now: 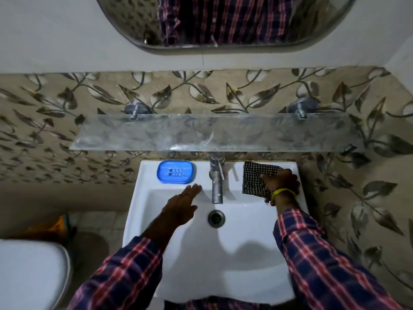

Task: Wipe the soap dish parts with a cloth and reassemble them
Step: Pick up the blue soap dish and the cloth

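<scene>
A blue soap dish (175,171) with a slotted insert sits in one piece on the back left ledge of the white sink (243,271). My left hand (182,205) hovers flat over the basin, fingers stretched toward the dish, a little short of it and holding nothing. A black-and-white checked cloth (254,177) lies on the back right ledge. My right hand (281,180) rests on the cloth, fingers curled onto its right part.
A chrome tap (216,175) stands between dish and cloth, with the drain (216,218) below it. A glass shelf (214,133) juts out above the sink. A mirror (223,21) hangs higher. A white toilet lid (29,274) is at lower left.
</scene>
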The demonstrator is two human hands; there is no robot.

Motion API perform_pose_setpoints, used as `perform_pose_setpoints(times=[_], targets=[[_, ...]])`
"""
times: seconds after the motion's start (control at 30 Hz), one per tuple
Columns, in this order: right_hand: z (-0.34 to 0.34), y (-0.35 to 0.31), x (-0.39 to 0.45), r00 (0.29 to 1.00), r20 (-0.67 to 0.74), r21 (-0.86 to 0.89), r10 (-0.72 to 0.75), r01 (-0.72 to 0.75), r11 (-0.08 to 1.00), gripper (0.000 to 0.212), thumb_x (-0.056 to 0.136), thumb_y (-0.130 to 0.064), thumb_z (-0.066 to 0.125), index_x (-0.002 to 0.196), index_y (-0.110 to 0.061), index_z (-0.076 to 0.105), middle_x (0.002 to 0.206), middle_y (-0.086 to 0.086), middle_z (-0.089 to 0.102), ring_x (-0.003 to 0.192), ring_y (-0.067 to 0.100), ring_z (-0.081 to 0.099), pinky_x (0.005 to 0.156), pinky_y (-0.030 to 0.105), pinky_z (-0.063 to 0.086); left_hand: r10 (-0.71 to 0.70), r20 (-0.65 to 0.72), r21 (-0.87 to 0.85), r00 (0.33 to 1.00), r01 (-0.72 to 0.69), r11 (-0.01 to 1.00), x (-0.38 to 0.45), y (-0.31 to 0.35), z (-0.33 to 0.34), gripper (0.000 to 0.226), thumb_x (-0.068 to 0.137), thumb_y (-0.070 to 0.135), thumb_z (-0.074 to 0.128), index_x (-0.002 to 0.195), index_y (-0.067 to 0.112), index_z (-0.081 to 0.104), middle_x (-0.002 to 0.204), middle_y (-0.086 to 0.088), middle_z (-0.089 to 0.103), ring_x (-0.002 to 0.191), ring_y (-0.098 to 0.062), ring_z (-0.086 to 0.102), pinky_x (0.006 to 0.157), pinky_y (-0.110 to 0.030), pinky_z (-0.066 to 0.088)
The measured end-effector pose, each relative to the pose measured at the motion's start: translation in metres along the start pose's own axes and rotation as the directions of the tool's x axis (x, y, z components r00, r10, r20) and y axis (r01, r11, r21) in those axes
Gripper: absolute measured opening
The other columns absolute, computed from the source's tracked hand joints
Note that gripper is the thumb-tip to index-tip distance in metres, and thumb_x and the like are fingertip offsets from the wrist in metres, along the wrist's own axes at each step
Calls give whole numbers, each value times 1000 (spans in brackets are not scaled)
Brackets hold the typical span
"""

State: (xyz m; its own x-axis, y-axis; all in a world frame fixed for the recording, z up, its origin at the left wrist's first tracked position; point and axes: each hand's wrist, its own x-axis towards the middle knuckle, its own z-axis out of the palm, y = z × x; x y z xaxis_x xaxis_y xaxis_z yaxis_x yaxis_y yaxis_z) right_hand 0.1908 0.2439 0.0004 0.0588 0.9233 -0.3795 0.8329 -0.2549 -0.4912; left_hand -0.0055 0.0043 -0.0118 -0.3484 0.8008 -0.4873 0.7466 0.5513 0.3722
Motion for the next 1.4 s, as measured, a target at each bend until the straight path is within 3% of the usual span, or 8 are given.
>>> perform_pose_setpoints(times=[0.17, 0.27, 0.4, 0.53, 0.7, 0.97, 1.2, 1.4], targets=[[-1, 12, -13, 999, -17, 108, -42, 44, 993, 55, 67, -48, 83, 105, -9, 73, 116, 18, 68, 109, 37, 64, 93, 47, 54, 70, 32, 17, 997, -70, 997, -4, -8, -8, 71, 105, 21, 50, 161, 31, 8, 171, 6, 3, 157, -15, 8, 125, -45, 19], [-5, 15, -40, 994, -66, 483, -89, 110, 869, 20, 74, -18, 83, 78, -4, 69, 87, 16, 72, 90, 38, 70, 74, 42, 58, 128, 67, 32, 989, -131, 991, -6, -12, -12, 72, 106, 23, 49, 161, 28, 4, 171, 4, 0, 158, -16, 5, 125, -46, 16], [-16, 24, -95, 997, 21, 806, -73, 26, 591, 23, 78, 3, 77, 96, 9, 64, 95, 26, 69, 82, 39, 69, 73, 55, 57, 181, 86, 11, 980, -182, 983, -5, -18, -20, 68, 105, 27, 50, 162, 25, 12, 171, -2, 11, 157, -21, 16, 125, -42, 19], [-26, 37, -154, 952, 297, 872, -69, -240, 426, 29, 85, 2, 68, 113, 9, 66, 110, 32, 68, 100, 52, 66, 89, 70, 48, 233, -159, -93, 959, -249, 964, -17, -26, -23, 49, 104, 30, 53, 151, 25, 44, 152, 1, 53, 139, -22, 50, 116, -34, 36], [-17, 46, -197, 902, 427, 864, -69, -384, 327, 36, 89, 9, 55, 126, 10, 56, 126, 33, 60, 119, 50, 57, 103, 59, 44, 235, -336, -133, 912, -293, 947, -47, -50, -21, 39, 101, 29, 59, 139, 21, 60, 139, -1, 65, 130, -24, 59, 110, -34, 44], [23, 11, -246, 814, 580, 769, -29, -534, 352, 41, 80, -15, 76, 115, 6, 68, 116, 30, 68, 105, 44, 67, 90, 59, 54, 66, -532, -314, 844, -269, 911, -37, -94, -55, 56, 90, 9, 72, 142, 2, 52, 146, -19, 55, 137, -38, 49, 116, -45, 36], [38, -21, -247, 766, 640, 718, -59, -570, 400, 41, 86, -10, 61, 125, 3, 62, 124, 31, 64, 111, 45, 63, 91, 54, 51, 6, -377, -460, 926, -193, 867, -8, -120, -78, 110, 64, 25, 97, 153, 11, 35, 155, -12, 44, 142, -31, 40, 115, -40, 34], [31, -37, -234, 779, 598, 761, -186, -479, 437, 44, 79, -11, 64, 121, 5, 63, 117, 31, 67, 100, 45, 69, 74, 50, 59, 66, -292, -489, 954, -208, 847, 13, -119, -79, 111, 59, 20, 98, 152, 16, 37, 154, -7, 47, 143, -28, 43, 116, -45, 36]])
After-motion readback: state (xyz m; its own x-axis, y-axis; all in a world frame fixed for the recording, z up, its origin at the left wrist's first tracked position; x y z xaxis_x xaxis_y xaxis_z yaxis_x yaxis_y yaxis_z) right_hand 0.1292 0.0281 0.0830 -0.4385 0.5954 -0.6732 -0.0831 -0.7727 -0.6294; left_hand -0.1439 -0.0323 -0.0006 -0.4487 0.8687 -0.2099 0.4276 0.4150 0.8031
